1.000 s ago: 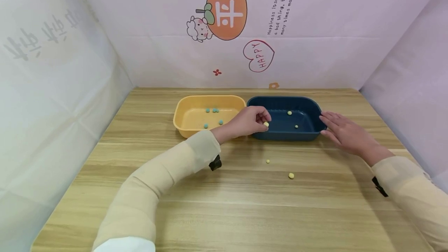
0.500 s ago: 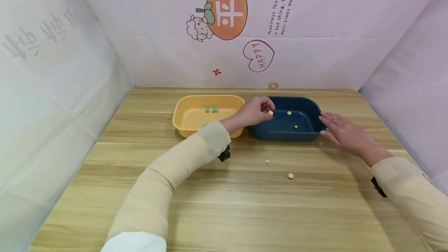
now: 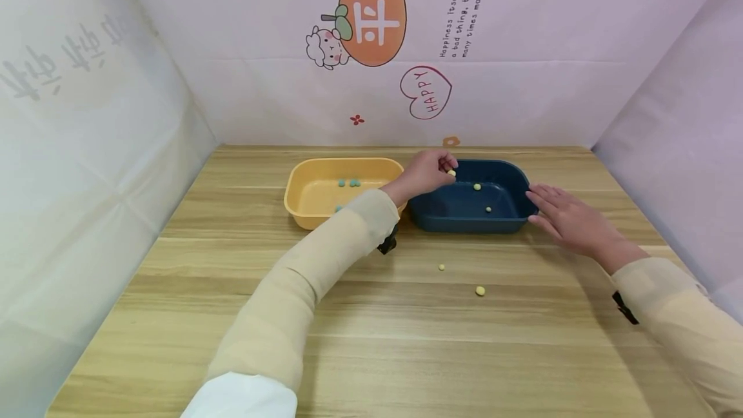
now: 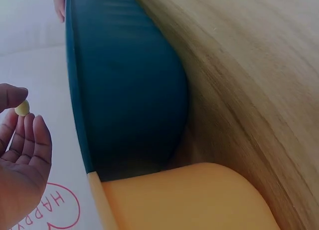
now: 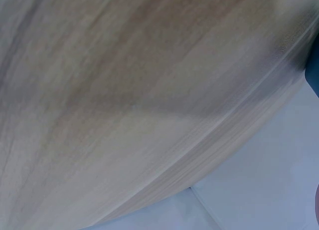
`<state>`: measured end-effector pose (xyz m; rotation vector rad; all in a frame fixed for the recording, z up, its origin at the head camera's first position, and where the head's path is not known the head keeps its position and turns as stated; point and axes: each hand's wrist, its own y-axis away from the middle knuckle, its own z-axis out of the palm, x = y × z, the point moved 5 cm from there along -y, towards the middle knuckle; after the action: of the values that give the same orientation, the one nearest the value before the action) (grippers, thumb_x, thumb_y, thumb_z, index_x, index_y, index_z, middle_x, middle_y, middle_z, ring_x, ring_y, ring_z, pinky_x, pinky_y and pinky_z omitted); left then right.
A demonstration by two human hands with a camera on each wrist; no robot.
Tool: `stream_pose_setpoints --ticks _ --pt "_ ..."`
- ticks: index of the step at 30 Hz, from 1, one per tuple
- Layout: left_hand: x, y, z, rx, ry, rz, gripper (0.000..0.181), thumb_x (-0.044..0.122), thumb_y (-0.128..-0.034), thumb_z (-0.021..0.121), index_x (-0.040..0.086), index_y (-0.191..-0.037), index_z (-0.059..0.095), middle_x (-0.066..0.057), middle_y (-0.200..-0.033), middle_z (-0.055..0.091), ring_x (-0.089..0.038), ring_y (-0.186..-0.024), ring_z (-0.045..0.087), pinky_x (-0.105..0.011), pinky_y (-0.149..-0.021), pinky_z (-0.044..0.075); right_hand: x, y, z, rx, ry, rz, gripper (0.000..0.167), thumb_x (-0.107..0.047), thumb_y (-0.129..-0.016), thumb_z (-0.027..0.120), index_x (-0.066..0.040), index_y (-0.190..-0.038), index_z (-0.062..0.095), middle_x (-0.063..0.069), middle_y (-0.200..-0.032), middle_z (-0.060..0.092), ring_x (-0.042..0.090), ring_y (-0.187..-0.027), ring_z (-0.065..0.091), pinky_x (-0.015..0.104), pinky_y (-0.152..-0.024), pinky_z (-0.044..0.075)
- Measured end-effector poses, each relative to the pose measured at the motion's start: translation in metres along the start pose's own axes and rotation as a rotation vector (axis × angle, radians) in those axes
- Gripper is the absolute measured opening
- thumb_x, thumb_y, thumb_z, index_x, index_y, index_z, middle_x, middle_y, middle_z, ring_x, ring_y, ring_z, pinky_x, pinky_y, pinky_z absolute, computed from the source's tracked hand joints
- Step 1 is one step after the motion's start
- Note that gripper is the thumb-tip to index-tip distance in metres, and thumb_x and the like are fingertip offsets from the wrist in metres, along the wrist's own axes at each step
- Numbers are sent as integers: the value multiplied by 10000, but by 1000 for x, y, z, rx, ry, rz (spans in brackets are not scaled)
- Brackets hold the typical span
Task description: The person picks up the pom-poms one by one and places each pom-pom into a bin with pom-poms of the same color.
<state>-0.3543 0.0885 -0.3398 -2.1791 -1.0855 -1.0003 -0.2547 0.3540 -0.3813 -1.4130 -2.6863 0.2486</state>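
Note:
My left hand (image 3: pixel 426 173) pinches a small pale yellow ball (image 4: pixel 22 108) between thumb and fingertips. In the head view it hovers over the left part of the dark blue tray (image 3: pixel 470 226). Two yellow balls lie inside that tray, one a yellow ball (image 3: pixel 477 187) toward the back. With its fingers straight, my right hand (image 3: pixel 571 221) touches the tray's right end. The yellow tray (image 3: pixel 298 215) adjoins the blue one on the left and holds several small teal balls (image 3: pixel 341 183), some hidden behind my left arm.
On the wooden table (image 3: pixel 406 353), in front of the blue tray, lie a tiny yellow ball (image 3: pixel 442 267) and a larger yellow ball (image 3: pixel 480 291). A printed white cloth (image 3: pixel 261 102) stands behind the table, with white sheets at both sides.
My left hand has moved back and slightly right, from the blue tray's front left corner to over its back left, carrying the yellow ball. My right hand stays at the tray's end.

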Motion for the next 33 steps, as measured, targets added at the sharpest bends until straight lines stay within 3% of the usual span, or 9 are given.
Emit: stream_pose_setpoints --ticks 17,33 --pt "-5 -13 5 18 -120 -21 245 101 -895 709 7 -1112 646 -28 -967 603 -150 -879 537 -173 -753 465 1 -1 2 14 -5 -8 555 -258 -1002 543 113 -1398 425 302 -1460 368 441 -1357 320 378 -1178 112" --pt "-13 -17 5 30 -137 -30 246 118 -904 700 12 -1114 628 -42 -970 598 -165 -891 528 -188 -782 452 1 0 2 6 -11 -1 556 -262 -1007 535 113 -1400 420 302 -1464 361 447 -1359 313 384 -1178 108"
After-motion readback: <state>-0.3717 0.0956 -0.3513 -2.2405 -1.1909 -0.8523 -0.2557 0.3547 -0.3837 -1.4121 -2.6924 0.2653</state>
